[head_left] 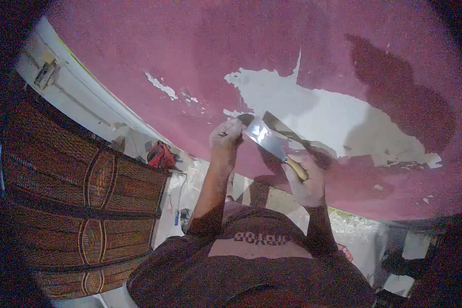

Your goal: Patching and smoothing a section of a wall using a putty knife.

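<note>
My right hand (308, 182) is wrapped round the yellowish handle of a putty knife (268, 137). The wide metal blade slants up and left, shining in the light, in front of a pink painted wall (190, 66). Close to the blade's far end is my left hand (227, 133), its fingers drawn together. What they pinch, if anything, is hard to make out; a small dark shape shows beside the fingertips. Behind the blade, a large ragged white patch (313, 105) shows where the pink paint is off.
Smaller bare spots (161, 86) mark the wall to the left. A dark brown carved wooden panel (61, 154) fills the left side, below a white ledge (82, 92). A red cloth-like thing (160, 155) lies near it. Dark objects (408, 256) stand at lower right.
</note>
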{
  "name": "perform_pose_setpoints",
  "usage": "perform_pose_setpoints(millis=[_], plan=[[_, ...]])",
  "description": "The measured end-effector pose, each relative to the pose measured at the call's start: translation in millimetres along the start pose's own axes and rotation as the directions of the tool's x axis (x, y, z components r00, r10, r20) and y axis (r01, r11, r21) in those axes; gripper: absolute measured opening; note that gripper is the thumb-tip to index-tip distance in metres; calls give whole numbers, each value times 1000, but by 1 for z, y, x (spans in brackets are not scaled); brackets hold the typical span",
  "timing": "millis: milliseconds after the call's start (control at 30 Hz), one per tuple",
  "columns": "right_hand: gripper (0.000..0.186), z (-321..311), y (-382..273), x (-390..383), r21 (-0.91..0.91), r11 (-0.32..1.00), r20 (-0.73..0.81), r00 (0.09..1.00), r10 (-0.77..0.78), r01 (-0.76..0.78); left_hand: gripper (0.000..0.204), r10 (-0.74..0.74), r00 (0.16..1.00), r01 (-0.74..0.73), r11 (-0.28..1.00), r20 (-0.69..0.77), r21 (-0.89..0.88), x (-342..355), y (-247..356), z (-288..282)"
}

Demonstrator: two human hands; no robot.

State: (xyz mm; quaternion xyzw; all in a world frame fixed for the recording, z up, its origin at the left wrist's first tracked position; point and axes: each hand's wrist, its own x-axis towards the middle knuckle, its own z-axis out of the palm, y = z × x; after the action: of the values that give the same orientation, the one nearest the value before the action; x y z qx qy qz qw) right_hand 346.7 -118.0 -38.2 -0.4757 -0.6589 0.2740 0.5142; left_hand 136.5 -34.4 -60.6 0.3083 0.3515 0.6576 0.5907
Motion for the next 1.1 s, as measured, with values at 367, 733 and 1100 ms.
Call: perform_pose_setpoints(millis=[367, 733, 1100], plan=[[25, -9, 8, 12, -142, 990, -171, 985, -10, -14, 16, 110, 990, -131, 941, 84, 312, -1, 3, -13], [12, 10, 81, -13, -425, 904, -136, 984, -114, 46, 13, 412, 859, -507, 598, 304, 621, 17, 3, -36], [18, 63, 51, 19, -239, 970, -330, 944, -32, -50, 28, 675, 414, -846, 38, 611, 532, 50, 65, -17]])
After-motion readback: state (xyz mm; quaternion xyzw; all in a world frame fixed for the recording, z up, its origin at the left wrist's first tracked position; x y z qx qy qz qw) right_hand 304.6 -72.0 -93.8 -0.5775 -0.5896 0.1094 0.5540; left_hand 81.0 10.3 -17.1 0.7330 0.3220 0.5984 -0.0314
